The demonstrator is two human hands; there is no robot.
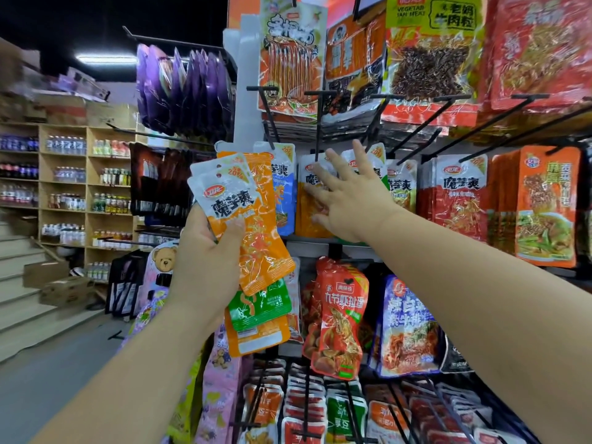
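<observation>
My left hand [208,254] grips a fanned stack of orange-and-white snack packets [253,225], with a green packet [262,304] and another orange one showing below it. My right hand [349,193] reaches out with fingers spread and straight, its fingertips against an orange hanging packet [309,213] on a black peg hook [317,123] of the display rack. Its palm hides the packets behind it.
The rack holds rows of hanging snack bags: blue packets [285,193], red-and-white packets [458,200], a red bag [339,318] lower down. Bare black hooks jut out above. Purple bags [185,88] hang at left. Wooden shelves of bottles [67,187] and steps [19,283] lie far left.
</observation>
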